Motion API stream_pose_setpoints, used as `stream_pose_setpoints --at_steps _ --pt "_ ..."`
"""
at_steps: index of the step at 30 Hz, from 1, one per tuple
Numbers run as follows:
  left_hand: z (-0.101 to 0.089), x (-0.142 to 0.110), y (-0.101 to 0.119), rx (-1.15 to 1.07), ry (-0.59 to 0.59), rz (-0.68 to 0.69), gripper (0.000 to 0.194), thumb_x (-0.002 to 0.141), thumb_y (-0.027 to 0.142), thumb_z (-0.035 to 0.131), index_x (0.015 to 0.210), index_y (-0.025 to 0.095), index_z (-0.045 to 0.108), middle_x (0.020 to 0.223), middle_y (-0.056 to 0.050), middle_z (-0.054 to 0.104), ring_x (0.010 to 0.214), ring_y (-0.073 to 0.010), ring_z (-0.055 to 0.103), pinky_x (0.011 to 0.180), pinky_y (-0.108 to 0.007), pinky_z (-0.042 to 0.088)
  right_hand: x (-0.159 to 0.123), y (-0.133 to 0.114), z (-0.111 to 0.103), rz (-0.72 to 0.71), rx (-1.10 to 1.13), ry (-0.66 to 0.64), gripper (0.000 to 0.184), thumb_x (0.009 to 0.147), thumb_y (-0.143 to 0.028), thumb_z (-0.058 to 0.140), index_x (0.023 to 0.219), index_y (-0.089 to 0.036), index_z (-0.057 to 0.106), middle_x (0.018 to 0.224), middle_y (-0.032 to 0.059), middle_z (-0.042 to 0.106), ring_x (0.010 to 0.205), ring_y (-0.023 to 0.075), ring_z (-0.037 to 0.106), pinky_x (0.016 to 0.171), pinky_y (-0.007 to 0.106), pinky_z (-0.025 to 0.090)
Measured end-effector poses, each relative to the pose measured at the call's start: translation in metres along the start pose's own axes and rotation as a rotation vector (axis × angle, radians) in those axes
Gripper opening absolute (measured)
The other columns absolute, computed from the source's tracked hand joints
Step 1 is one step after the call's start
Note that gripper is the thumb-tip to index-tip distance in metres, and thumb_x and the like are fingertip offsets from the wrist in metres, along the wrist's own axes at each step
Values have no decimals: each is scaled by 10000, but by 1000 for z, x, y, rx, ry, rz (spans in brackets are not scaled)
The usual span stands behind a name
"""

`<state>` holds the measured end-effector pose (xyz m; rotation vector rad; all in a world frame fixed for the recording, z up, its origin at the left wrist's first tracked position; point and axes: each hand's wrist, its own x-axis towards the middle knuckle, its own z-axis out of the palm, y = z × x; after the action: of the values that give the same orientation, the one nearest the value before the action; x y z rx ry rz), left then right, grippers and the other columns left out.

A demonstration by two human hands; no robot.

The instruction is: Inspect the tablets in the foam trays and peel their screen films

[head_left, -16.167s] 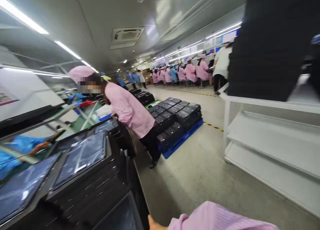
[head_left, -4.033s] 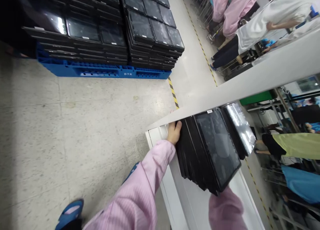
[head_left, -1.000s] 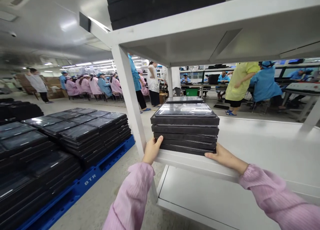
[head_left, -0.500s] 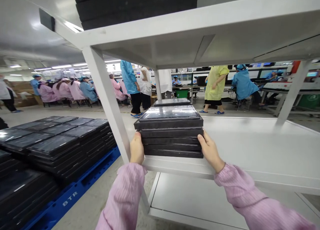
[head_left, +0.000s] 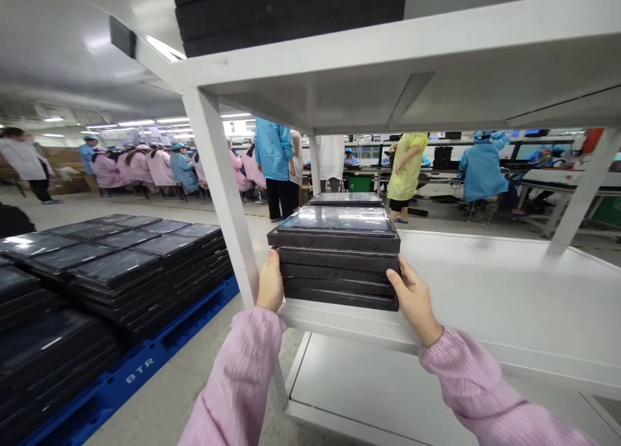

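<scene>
A stack of several flat black trays (head_left: 339, 265) with a glossy top sits at the front edge of the white middle shelf (head_left: 485, 271). My left hand (head_left: 270, 281) presses against the stack's left side, beside the shelf post. On the opposite side, my right hand (head_left: 416, 302) grips the stack, its thumb on the front corner and its fingers along the side. The stack is gripped between both hands. Right behind it stands another glossy-topped black stack (head_left: 347, 199), mostly hidden.
A white shelf post (head_left: 220, 187) rises close to my left hand. Black foam-like blocks (head_left: 291, 13) rest on the upper shelf. To the left, many similar black trays (head_left: 111, 265) are piled on a blue pallet (head_left: 160, 349). Several people in coloured smocks sit or stand beyond.
The view has shifted slightly, so the shelf and pallet appear farther right. Both hands keep their hold on the stack, which has barely moved against the shelf. The person in yellow has turned and moved.
</scene>
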<state>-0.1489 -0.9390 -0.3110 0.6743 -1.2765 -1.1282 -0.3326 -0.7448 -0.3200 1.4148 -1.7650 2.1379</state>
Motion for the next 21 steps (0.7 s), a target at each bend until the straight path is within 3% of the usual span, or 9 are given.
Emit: stream_pose_setpoints --at_steps 5,9,14,21 --pt "3 -14 -7 61 16 10 498 848 565 386 1053 173 615 1113 -103 656 1131 -232 557 1009 -359 391 6 13 -5 232 2 -46 1019 662 -734 543 1431 -147 223 1477 150 258 1347 309 264 1101 480 253" --pt "5 -18 -6 76 32 13 477 847 558 384 994 172 622 1096 -101 658 1155 -232 533 1032 -359 358 8 11 -7 121 -64 -154 799 770 -697 451 1402 -228 316 1423 79 388 1321 265 331 1116 461 222" --pt "4 -17 -5 85 26 15 433 836 532 412 944 167 616 1085 -103 652 1201 -252 488 1066 -372 309 7 -1 -6 134 -42 -107 737 762 -719 426 1294 -212 486 1332 77 504 1267 275 408 1096 460 269" --pt "-1 -12 -10 54 -44 9 426 829 527 445 1000 178 617 1102 -96 655 1158 -228 535 1025 -334 374 5 9 -9 94 -59 -186 691 800 -597 500 1375 -238 363 1374 57 457 1277 253 399 1091 441 291"
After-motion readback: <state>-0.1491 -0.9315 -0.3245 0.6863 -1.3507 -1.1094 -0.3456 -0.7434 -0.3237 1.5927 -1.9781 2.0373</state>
